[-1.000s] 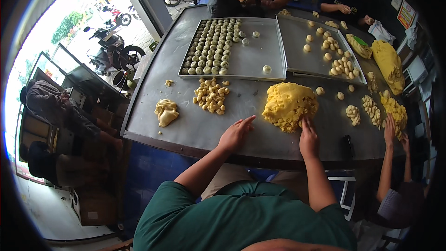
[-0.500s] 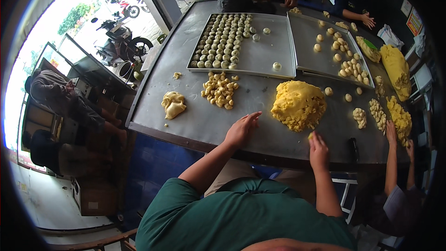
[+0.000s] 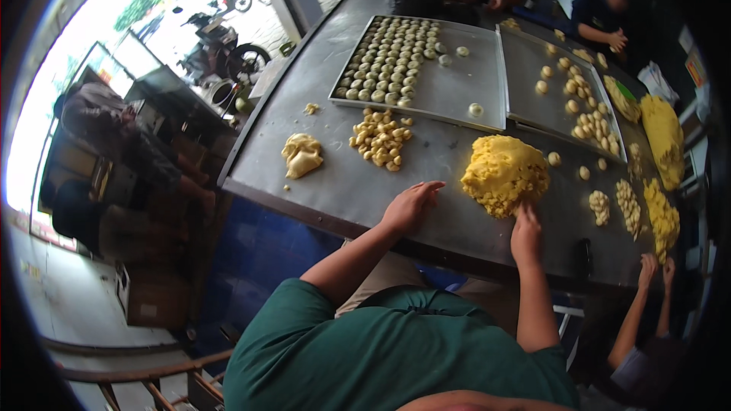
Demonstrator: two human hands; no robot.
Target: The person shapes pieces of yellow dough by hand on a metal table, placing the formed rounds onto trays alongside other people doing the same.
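A mound of crumbly yellow dough (image 3: 504,171) sits before me on the metal table (image 3: 275,167). My left hand (image 3: 410,205) is left of it near the table edge, fingers apart and holding nothing visible. My right hand (image 3: 526,232) reaches the mound's crumbly near edge, fingers extended, fingertips at or just short of the dough. A pile of small pale dough pieces (image 3: 380,141) lies beyond my left hand, with a smooth pale dough lump (image 3: 302,157) farther left. Single dough balls (image 3: 585,173) and small clusters (image 3: 598,208) lie to the right.
Two trays (image 3: 464,80) (image 3: 521,95) at the back hold dough balls. More yellow dough (image 3: 660,137) lines the right. Co-workers work across the table; another's hands (image 3: 647,266) are at the right edge. People (image 3: 114,144) are at the left. A dark object (image 3: 585,255) lies near my right.
My right hand drew back from the mound with a small yellow bit in its fingertips, then moved up toward it again. The right co-worker's hands moved toward the table edge. The view has shifted.
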